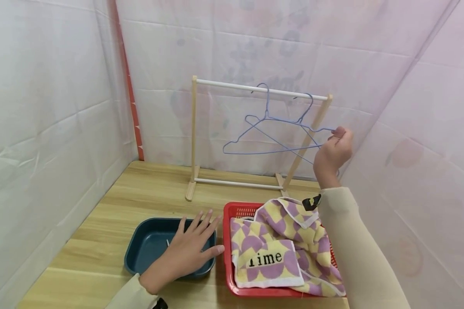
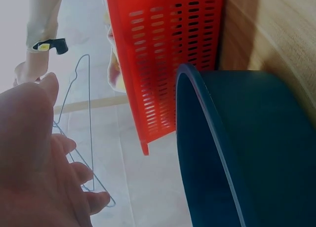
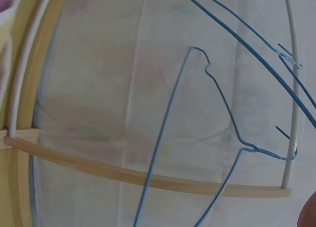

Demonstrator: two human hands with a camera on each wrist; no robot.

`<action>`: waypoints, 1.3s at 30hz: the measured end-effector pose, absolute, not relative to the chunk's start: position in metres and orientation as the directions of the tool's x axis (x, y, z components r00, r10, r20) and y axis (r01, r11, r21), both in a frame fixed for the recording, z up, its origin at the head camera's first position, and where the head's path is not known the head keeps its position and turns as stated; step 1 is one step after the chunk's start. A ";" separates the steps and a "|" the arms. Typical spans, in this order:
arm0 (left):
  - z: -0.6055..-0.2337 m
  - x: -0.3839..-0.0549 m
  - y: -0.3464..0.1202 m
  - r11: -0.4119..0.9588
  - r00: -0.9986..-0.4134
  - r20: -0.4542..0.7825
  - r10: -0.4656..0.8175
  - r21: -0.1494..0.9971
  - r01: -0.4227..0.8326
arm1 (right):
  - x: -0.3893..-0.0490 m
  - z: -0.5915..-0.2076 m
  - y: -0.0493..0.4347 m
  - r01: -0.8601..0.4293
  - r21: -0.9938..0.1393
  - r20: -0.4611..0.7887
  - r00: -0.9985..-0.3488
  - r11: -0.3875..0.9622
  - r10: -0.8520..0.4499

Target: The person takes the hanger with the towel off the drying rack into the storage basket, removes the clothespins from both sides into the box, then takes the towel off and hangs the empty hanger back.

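In the head view my right hand (image 1: 334,150) pinches the right end of a blue wire hanger (image 1: 255,153), whose hook is over the top rail of a small wooden rack (image 1: 194,128). A second blue wire hanger (image 1: 307,112) hooks onto the same rail, nearer its right end. My left hand (image 1: 187,249), fingers spread, is over the right side of a dark teal basin (image 1: 145,251); its thumb points toward a red basket (image 1: 227,249). In the right wrist view both hangers show, with little of the hand visible.
A yellow and purple patterned towel (image 1: 270,262) lies bunched in the basket, bearing the printed word "Time". A small white item (image 1: 168,243) shows in the basin beside my left hand. Pale sheeting (image 1: 54,107) surrounds the wooden table (image 1: 89,246) at the back and sides.
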State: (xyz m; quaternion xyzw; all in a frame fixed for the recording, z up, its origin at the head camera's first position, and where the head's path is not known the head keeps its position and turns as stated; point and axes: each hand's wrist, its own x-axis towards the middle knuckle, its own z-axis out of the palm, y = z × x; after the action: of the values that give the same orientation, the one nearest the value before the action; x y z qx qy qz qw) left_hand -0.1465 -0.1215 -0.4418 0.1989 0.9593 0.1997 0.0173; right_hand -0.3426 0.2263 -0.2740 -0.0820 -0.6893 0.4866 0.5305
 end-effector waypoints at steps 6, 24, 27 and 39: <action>-0.442 -0.148 -0.121 0.843 -0.921 0.052 0.386 0.387 0.375 | -0.346 -0.298 0.227 -0.388 -0.749 0.659 -0.521 0.537 0.543; -0.443 -0.150 -0.125 0.854 -0.926 0.009 0.377 0.384 0.352 | -0.345 -0.347 0.239 -0.289 -0.652 0.668 -0.657 0.701 0.350; -0.442 -0.150 -0.125 0.863 -0.929 0.001 0.369 0.371 0.344 | -0.343 -0.349 0.242 -0.264 -0.652 0.654 -0.671 0.711 0.350; -0.435 -0.157 -0.132 0.900 -0.948 0.038 0.317 0.304 0.314 | -0.318 -0.353 0.236 -0.274 -0.530 0.596 -0.794 0.803 0.122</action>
State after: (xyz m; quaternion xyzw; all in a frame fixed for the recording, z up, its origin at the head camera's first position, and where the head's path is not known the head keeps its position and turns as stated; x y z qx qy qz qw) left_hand -0.1571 -0.1324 -0.4349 0.1619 0.9746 0.1548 0.0064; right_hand -0.3181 0.2359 -0.3532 0.0426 -0.8944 0.3113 0.3184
